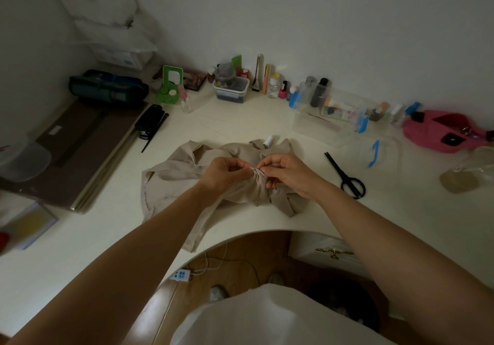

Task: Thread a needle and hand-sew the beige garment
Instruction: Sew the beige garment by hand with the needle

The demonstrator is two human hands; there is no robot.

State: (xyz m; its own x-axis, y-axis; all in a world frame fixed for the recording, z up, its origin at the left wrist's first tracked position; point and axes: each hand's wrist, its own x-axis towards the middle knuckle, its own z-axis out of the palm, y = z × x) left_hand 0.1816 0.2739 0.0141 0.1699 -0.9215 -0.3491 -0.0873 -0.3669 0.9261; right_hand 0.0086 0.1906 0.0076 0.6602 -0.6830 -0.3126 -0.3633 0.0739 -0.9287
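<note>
In the head view we see the beige garment [171, 176] lying crumpled on the white desk [240, 120], near its front edge. Our left hand [222, 173] and right hand [287, 173] meet above it, and both pinch one gathered fold of the cloth with curled fingers. A white thread spool [268, 141] stands just behind the garment. Black scissors [344, 174] lie at the right, apart from it.
</note>
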